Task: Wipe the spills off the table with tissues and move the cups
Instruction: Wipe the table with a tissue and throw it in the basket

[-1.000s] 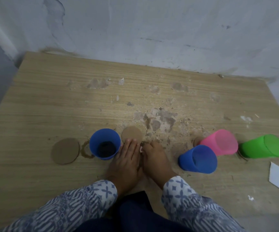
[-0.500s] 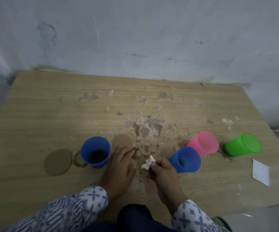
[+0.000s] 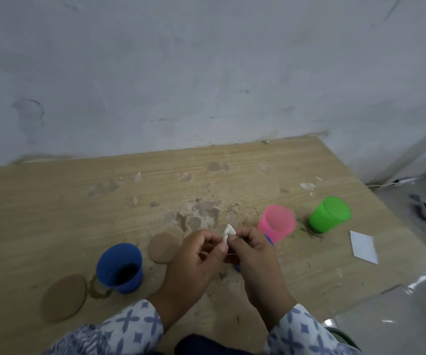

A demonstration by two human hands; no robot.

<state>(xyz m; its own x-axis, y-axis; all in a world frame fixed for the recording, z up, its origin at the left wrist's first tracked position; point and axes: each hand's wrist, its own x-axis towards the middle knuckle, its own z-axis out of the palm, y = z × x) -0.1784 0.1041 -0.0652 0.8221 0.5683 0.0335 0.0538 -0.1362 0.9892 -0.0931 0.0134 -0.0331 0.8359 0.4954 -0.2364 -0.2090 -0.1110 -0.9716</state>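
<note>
A small white tissue scrap is pinched between the fingertips of my left hand and my right hand, raised above the wooden table. An upright blue cup with dark liquid stands left of my hands, a brown ring stain at its base. Another blue cup lies mostly hidden behind my right hand. The pink cup and green cup lie tipped at the right. Dried brown spill marks spread just beyond my hands.
Two round brown coasters lie on the table, one at the front left and one beside the upright cup. A white paper square lies near the right edge. A grey wall backs the table.
Both hands lifted off the table and came together; the left hand now also grips the tissue scrap. The view tilted up and left, and my right hand now covers the lying blue cup.
</note>
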